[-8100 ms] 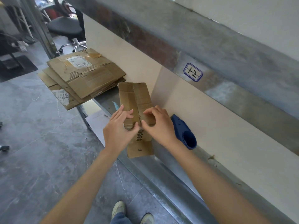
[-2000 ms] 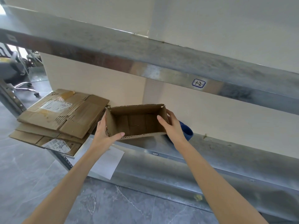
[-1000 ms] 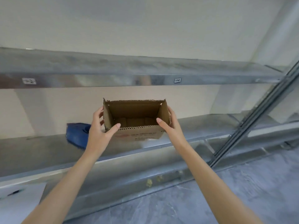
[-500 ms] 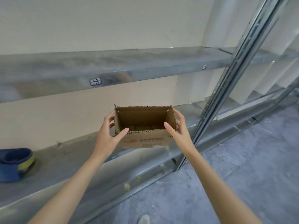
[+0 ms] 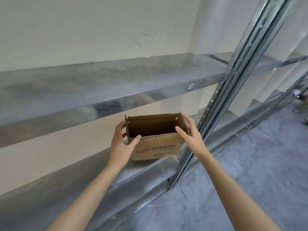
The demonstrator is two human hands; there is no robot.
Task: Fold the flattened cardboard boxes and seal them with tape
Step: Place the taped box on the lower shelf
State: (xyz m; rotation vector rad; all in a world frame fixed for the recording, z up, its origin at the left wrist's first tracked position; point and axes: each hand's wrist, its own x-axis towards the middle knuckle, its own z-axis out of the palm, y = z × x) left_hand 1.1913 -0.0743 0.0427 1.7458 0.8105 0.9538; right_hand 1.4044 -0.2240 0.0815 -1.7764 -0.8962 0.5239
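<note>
Both arms forward; left grip [image 5: 122,147] and right grip [image 5: 191,139] palms inward, thumbs nearest.

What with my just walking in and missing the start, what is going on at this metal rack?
A person holds a small brown cardboard box with both bare hands: the left hand grips its left end, the right hand its right end, thumbs on the near rim. The box is folded up, its top open. It sits low at the lower grey metal shelf, beside the steel upright post; whether it rests there is unclear.
</note>
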